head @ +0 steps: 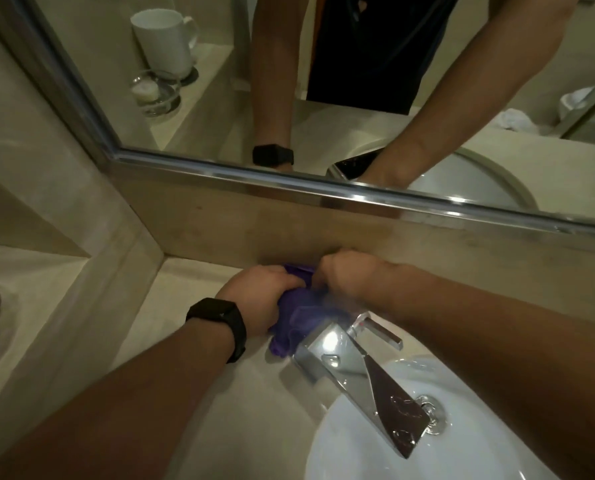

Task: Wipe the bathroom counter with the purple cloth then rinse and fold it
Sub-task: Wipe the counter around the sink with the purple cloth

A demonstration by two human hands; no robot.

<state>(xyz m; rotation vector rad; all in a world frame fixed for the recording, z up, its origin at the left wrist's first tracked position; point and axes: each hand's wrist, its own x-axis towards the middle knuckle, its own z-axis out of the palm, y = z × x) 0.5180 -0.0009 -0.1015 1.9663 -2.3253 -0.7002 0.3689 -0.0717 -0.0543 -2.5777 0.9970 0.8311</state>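
both hands, the left hand [254,299] and the right hand [348,275], are gripping the bunched purple cloth [299,313] on the surface [185,285] behind the tap [362,372].

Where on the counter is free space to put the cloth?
Free: the counter between left forearm, faucet and sink; also the strip along the left wall. Crowded: behind the faucet, where left hand and right hand hold the cloth.
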